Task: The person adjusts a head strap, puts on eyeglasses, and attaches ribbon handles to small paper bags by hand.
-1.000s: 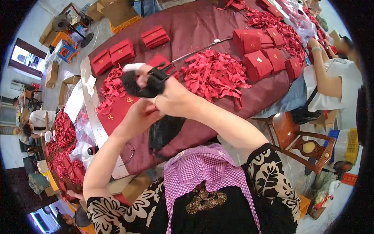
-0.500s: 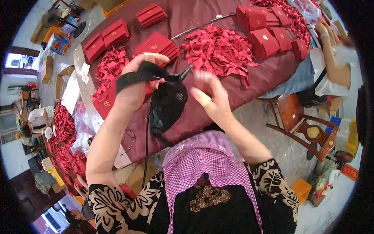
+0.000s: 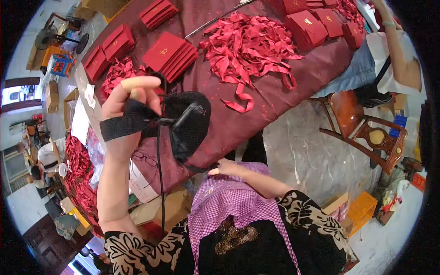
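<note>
My left hand [image 3: 128,98] is raised over the near left of the table. Its fingers curl at a black mesh piece [image 3: 190,121], and a wide black band [image 3: 123,126] crosses the wrist. A thin black cable [image 3: 161,192] hangs down from there. Low by the checked apron [image 3: 224,201], my right hand [image 3: 227,168] is closed at the end of a black strap [image 3: 197,169] that runs under the mesh piece. Its fingertips are partly hidden.
Stacks of red envelopes [image 3: 169,56] and a heap of red ribbons [image 3: 250,46] lie on the dark red tablecloth [image 3: 220,133]. Eyeglasses [image 3: 144,159] rest near its edge. A wooden chair [image 3: 366,133] and a seated person [image 3: 394,64] are at the right.
My right hand has dropped from above the table to the apron, at the strap. My left hand has moved left and a little down, and the mesh piece has turned.
</note>
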A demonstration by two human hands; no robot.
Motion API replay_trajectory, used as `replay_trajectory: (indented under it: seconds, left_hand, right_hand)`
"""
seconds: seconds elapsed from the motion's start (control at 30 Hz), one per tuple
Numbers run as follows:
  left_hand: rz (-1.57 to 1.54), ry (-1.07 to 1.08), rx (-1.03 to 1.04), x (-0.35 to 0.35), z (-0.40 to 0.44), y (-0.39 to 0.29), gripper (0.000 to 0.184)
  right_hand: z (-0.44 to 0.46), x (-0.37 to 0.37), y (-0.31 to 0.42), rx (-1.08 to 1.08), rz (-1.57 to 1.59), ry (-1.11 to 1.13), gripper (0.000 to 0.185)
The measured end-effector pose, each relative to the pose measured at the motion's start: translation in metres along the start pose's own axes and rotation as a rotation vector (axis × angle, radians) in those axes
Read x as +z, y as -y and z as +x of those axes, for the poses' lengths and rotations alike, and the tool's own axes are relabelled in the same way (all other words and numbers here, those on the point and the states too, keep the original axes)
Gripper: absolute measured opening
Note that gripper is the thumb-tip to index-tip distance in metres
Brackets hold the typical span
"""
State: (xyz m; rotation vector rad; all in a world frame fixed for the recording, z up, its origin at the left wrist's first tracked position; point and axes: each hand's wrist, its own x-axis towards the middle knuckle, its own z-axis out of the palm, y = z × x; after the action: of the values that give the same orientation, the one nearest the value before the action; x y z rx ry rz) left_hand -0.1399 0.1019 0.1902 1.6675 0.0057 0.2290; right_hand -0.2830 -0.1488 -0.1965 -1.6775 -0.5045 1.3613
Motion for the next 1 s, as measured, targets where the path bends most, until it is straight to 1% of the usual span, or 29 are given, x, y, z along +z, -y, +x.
replay_trajectory:
  seconds: [0.07, 0.1, 0.13, 0.17, 0.2, 0.23, 0.27, 0.3, 0.33, 0.37, 0.4, 0.43, 0.5, 0.53, 0.6, 0.63, 0.7, 0.73, 0.77, 0.8, 0.83, 0.87, 0.93, 0.97, 1.0]
  left_hand:
    - [-0.103, 0.004, -0.079, -0.002, -0.005, 0.005, 0.031]
    - [-0.016, -0.033, -0.076, 0.0, -0.008, 0.008, 0.036]
    - [0.036, -0.022, -0.098, 0.001, -0.011, 0.006, 0.039]
    - [0.087, -0.008, -0.119, 0.002, -0.013, 0.005, 0.043]
    - [0.114, -0.008, -0.087, 0.003, -0.015, 0.011, 0.048]
    - [0.102, 0.005, -0.201, -0.001, -0.019, 0.014, 0.047]
    - [0.069, 0.074, -0.22, -0.004, -0.02, 0.013, 0.044]
    - [0.078, 0.075, -0.306, 0.006, -0.023, 0.004, 0.042]
    - [0.079, 0.21, -0.355, -0.001, -0.028, 0.006, 0.034]
    - [0.088, 0.262, -0.428, -0.001, -0.034, 0.011, 0.025]
    - [-0.048, 0.221, -0.742, 0.007, -0.037, 0.006, 0.021]
    - [-0.022, 0.334, -0.701, 0.021, -0.037, 0.0, 0.021]
    - [0.247, 0.524, -0.64, 0.027, -0.05, 0.021, 0.025]
    - [0.231, 0.528, -0.728, 0.037, -0.052, 0.021, 0.026]
    - [0.324, 0.609, -0.518, 0.047, -0.064, 0.035, 0.026]
    - [0.371, 0.71, -0.477, 0.05, -0.062, 0.037, 0.03]
    - [0.243, 0.68, -0.443, 0.052, -0.064, 0.048, 0.035]
    - [0.282, 0.637, -0.391, 0.056, -0.064, 0.048, 0.039]
    - [0.276, 0.636, -0.465, 0.059, -0.065, 0.047, 0.037]
    - [0.272, 0.636, -0.539, 0.062, -0.065, 0.046, 0.035]
    - [0.281, 0.746, -0.682, 0.059, -0.06, 0.04, 0.029]
    - [0.288, 0.754, -0.673, 0.057, -0.058, 0.04, 0.029]
    - [0.213, 0.67, -0.698, 0.058, -0.061, 0.042, 0.026]
    - [0.153, 0.597, -0.576, 0.06, -0.062, 0.04, 0.026]
    - [0.227, 0.637, -0.6, 0.054, -0.06, 0.042, 0.025]
  right_hand:
    - [0.009, 0.017, -0.007, 0.151, 0.037, 0.096, 0.085]
    - [-0.022, -0.008, 0.054, -0.043, 0.136, 0.097, 0.066]
    - [-0.018, 0.002, 0.045, -0.12, 0.008, 0.025, 0.045]
    - [-0.013, 0.002, 0.042, -0.169, 0.028, 0.153, 0.04]
    - [-0.01, -0.001, 0.045, -0.22, 0.046, 0.279, 0.035]
    - [-0.012, -0.001, 0.047, -0.129, 0.03, 0.327, 0.03]
    - [-0.014, -0.003, 0.052, -0.168, 0.069, 0.294, 0.027]
    - [-0.016, -0.005, 0.057, -0.206, 0.106, 0.26, 0.025]
    - [-0.022, -0.007, 0.06, -0.299, 0.139, 0.203, 0.02]
    - [-0.031, -0.017, 0.08, -0.208, 0.33, 0.283, 0.019]
    - [-0.043, -0.029, 0.106, -0.113, 0.52, 0.36, 0.017]
    - [-0.052, -0.043, 0.133, -0.037, 0.601, 0.421, 0.016]
    - [-0.072, -0.061, 0.174, -0.103, 0.773, 0.362, 0.021]
    - [-0.085, -0.074, 0.198, -0.131, 0.835, 0.376, 0.025]
    - [-0.095, -0.085, 0.22, -0.17, 0.914, 0.27, 0.026]
    - [-0.086, -0.088, 0.211, -0.351, 0.876, 0.292, 0.024]
    - [-0.115, -0.111, 0.25, -0.32, 1.053, 0.17, 0.02]
    - [-0.108, -0.112, 0.236, -0.376, 1.105, 0.148, 0.018]
    - [-0.106, -0.114, 0.243, -0.495, 1.109, 0.023, 0.024]
    - [-0.111, -0.119, 0.249, -0.449, 1.066, 0.01, 0.024]
    - [-0.117, -0.125, 0.255, -0.406, 1.026, -0.006, 0.024]
    - [-0.126, -0.134, 0.265, -0.406, 0.904, 0.026, 0.017]
    - [-0.139, -0.149, 0.277, -0.291, 0.772, 0.076, 0.018]
    - [-0.142, -0.152, 0.278, -0.298, 0.696, 0.058, 0.017]
    - [-0.145, -0.158, 0.273, -0.362, 0.591, 0.06, 0.02]
